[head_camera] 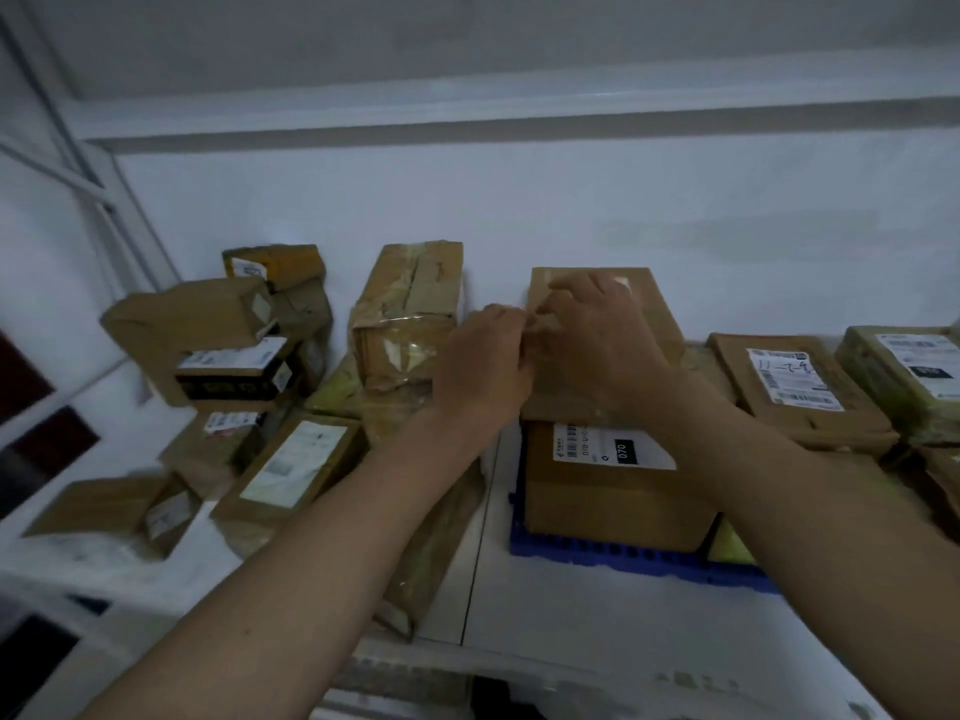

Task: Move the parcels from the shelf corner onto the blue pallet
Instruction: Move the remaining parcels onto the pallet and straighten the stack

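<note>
1. White shelf surface [571, 605] runs the full width, white wall behind it.
2. Blue pallet [623, 556] sits right of centre on the shelf. Only its front edge and left corner show.
3. Large labelled box [613, 491] stands on the pallet, white label with a black "070" patch facing up.
4. Flat brown parcel [649, 314] lies on top of that box, against the wall.
5. Right hand [597, 345] is on the flat parcel's top, fingers curled over its left edge, gripping it.
6. Left hand [483, 366] is at the same parcel's left side, fingers bent, touching the right hand's fingers. Can't tell whether it actually grips the parcel.
7. Taped box [410, 314] stands just left of the hands, off the pallet, clear tape wrinkled over it.
8. Corner pile [228, 366] at far left: several cardboard parcels stacked and tilted, still off the pallet, blurred.
9. Two labelled parcels [795, 381] lie at right, beside the flat parcel.
</note>
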Demonstrator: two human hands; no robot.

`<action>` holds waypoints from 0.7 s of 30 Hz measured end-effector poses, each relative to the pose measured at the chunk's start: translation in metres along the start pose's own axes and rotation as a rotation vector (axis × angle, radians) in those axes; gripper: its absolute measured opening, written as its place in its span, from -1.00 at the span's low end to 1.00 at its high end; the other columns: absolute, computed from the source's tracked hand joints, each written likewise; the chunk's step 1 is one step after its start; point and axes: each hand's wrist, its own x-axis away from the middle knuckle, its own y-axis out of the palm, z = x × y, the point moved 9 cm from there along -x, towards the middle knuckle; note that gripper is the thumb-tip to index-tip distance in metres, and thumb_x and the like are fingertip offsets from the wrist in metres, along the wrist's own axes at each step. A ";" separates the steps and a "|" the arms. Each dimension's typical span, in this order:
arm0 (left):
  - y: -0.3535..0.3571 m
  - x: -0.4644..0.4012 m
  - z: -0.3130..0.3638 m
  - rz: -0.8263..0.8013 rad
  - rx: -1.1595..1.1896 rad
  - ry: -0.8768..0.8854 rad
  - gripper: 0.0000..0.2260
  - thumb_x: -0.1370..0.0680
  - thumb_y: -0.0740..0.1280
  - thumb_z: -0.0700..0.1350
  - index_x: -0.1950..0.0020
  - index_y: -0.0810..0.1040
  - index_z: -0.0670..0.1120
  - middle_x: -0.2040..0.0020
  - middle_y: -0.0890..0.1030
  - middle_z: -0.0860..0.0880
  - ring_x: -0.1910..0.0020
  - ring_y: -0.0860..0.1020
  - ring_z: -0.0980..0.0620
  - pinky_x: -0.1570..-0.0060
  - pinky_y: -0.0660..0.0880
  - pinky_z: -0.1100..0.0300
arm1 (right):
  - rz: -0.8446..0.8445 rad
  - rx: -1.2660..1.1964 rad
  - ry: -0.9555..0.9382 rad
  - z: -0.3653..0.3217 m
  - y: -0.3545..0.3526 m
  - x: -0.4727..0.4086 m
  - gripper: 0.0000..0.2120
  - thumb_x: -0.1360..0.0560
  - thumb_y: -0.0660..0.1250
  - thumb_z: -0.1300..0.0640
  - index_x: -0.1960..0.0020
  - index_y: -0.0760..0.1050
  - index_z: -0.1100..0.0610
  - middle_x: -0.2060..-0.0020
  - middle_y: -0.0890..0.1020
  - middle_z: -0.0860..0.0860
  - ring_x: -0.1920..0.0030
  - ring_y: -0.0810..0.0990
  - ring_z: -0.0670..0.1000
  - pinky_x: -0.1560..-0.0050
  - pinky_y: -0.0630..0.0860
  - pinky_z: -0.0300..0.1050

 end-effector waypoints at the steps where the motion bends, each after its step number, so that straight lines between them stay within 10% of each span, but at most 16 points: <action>1: -0.005 0.009 -0.002 -0.008 -0.029 -0.013 -0.77 -0.53 0.32 -0.11 -0.18 0.56 -0.10 -0.09 0.60 -0.07 -0.06 0.54 -0.06 0.09 0.39 0.18 | -0.017 -0.007 -0.034 -0.012 0.002 0.001 -0.72 -0.52 0.27 0.10 -0.17 0.55 0.20 -0.18 0.55 0.14 -0.23 0.42 0.16 -0.24 0.32 0.03; 21: -0.071 0.127 -0.124 -0.115 -0.213 -0.350 -0.79 -0.53 0.28 0.05 -0.09 0.62 0.06 -0.02 0.63 0.02 -0.03 0.58 -0.02 0.14 0.46 0.16 | -0.228 -0.467 -0.079 -0.161 0.051 0.013 -0.84 -0.57 0.21 0.18 0.04 0.57 0.16 0.09 0.60 0.04 0.13 0.53 -0.01 0.16 0.39 -0.19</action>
